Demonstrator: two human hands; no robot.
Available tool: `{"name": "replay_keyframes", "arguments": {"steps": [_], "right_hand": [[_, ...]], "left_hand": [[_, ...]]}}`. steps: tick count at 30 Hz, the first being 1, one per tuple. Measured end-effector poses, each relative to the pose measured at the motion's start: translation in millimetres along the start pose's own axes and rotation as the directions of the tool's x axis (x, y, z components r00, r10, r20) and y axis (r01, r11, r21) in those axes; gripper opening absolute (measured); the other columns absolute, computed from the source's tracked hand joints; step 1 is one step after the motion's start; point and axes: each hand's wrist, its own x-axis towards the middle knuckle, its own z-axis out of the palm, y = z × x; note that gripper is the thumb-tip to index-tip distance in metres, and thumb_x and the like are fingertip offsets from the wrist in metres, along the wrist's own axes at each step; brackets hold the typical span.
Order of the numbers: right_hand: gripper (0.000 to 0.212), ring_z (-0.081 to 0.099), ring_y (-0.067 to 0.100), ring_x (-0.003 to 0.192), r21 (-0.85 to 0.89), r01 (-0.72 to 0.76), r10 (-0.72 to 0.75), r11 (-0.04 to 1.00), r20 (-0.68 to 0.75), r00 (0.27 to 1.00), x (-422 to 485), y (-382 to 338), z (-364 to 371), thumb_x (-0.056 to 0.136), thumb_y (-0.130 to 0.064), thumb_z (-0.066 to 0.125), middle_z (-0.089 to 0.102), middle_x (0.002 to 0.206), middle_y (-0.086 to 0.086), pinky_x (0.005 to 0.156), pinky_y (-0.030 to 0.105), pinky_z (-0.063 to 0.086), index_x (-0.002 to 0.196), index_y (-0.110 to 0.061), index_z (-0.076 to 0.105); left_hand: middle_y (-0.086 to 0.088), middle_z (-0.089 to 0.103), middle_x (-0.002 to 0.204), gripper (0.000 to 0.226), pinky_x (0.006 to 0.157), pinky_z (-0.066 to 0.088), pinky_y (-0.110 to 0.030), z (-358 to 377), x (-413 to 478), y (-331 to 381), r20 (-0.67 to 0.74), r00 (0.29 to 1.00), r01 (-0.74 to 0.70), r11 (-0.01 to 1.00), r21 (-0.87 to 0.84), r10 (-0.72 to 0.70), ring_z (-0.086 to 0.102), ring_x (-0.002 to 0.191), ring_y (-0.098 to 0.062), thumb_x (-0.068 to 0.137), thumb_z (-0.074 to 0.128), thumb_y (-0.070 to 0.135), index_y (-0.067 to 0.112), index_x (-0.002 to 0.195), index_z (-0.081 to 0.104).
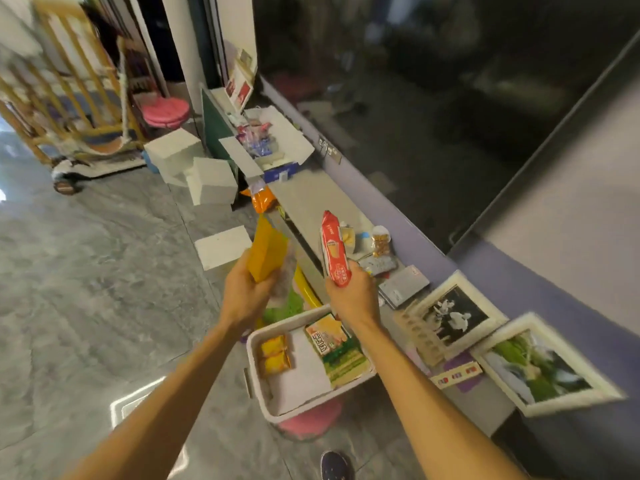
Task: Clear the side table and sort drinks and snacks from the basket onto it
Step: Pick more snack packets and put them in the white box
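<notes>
Two hands up over the basket [258, 344]: left hand [244, 292] gripped a yellow pack [267, 251], right hand [353, 293] gripped a red packet [333, 249] (upright). More snacks [276, 355] lay in the basket, beside the table [311, 199].

The packet [334, 249] in the right hand [353, 294] is red with white panels and lettering. The left hand [244, 294] grips a plain mustard-yellow pack [267, 252]. The basket [258, 344] is off-white; inside lie two yellow-orange wrapped snacks [276, 355] and a box [334, 348] printed green, yellow and orange. A pink stool [308, 422] shows beneath it. The side table [311, 199] is pale grey, the wall behind it lilac. Two white-framed pictures sit there, one black-and-white [453, 315], one green [543, 370]. The floor [86, 271] is grey marbled.
</notes>
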Motion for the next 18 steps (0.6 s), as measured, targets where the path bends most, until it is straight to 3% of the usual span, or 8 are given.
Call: {"name": "replay_keyframes", "arguments": {"steps": [3, 5, 7, 10, 14, 18], "right_hand": [[0.039, 0.075, 0.019, 0.097, -0.008, 0.008, -0.009, 1.0, -0.134, 0.991, -28.5, -31.3, -48.3, 0.091, -0.032, 0.082, 0.079, 0.112, 0.002, 0.085, 0.043, 0.066, 0.124, -0.015, 0.071], [0.04, 0.073, 0.014, 0.095, -0.013, -0.006, 0.004, 1.0, -0.202, 0.979, -52.4, -42.9, -80.0, 0.092, -0.031, 0.082, 0.078, 0.115, 0.0, 0.078, 0.024, 0.064, 0.126, -0.015, 0.07], [0.043, 0.072, 0.012, 0.094, -0.042, -0.017, 0.005, 0.999, -0.276, 0.961, -75.9, -49.3, -112.4, 0.092, -0.034, 0.082, 0.078, 0.115, -0.001, 0.066, 0.007, 0.051, 0.129, -0.016, 0.069], [0.044, 0.073, 0.017, 0.096, -0.042, -0.052, 0.031, 0.998, -0.403, 0.915, -113.1, -54.9, -164.4, 0.092, -0.037, 0.083, 0.078, 0.115, 0.002, 0.068, 0.019, 0.052, 0.127, -0.015, 0.071], [0.049, 0.074, 0.023, 0.1, -0.058, -0.081, 0.035, 0.995, -0.561, 0.827, -166.7, -39.4, -234.2, 0.09, -0.044, 0.083, 0.077, 0.117, 0.003, 0.084, 0.04, 0.065, 0.129, -0.017, 0.069], [0.051, 0.073, 0.019, 0.099, -0.044, -0.125, 0.064, 0.991, -0.665, 0.744, -236.6, -2.0, -300.4, 0.092, -0.041, 0.083, 0.076, 0.118, 0.004, 0.083, 0.037, 0.065, 0.133, -0.014, 0.068]], "left_hand": [[0.021, 0.068, 0.104, 0.029, 0.07, 0.051, -0.017, -13.7, 1.7, 46.8, 0.116, 0.99, -0.084, 0.996, -0.003, 0.084, 0.065, 0.088, 0.013, 0.089, 0.076, 0.037, 0.043, 0.114, 0.062], [0.019, 0.071, 0.11, 0.038, 0.078, 0.054, -0.028, -13.8, -2.7, 74.5, 0.215, 0.966, -0.145, 0.989, -0.006, 0.143, 0.068, 0.096, 0.005, 0.086, 0.073, 0.045, 0.04, 0.122, 0.063], [0.016, 0.074, 0.112, 0.036, 0.085, 0.057, -0.038, -5.3, -10.2, 101.8, 0.305, 0.932, -0.197, 0.98, -0.022, 0.194, 0.07, 0.101, -0.005, 0.084, 0.073, 0.044, 0.043, 0.119, 0.065], [0.014, 0.078, 0.102, 0.024, 0.086, 0.061, -0.045, 23.6, -29.3, 147.1, 0.413, 0.867, -0.271, 0.96, -0.075, 0.278, 0.074, 0.096, -0.012, 0.085, 0.072, 0.041, 0.036, 0.108, 0.072], [0.032, 0.073, 0.088, 0.011, 0.076, 0.058, -0.028, 78.0, -74.2, 205.1, 0.492, 0.783, -0.321, 0.925, -0.204, 0.38, 0.07, 0.083, -0.003, 0.079, 0.07, 0.046, 0.041, 0.089, 0.072], [0.02, 0.077, 0.093, 0.01, 0.083, 0.062, -0.038, 142.9, -135.9, 240.5, 0.583, 0.698, -0.291, 0.909, -0.299, 0.416, 0.074, 0.09, -0.006, 0.084, 0.073, 0.043, 0.041, 0.094, 0.072]]}}
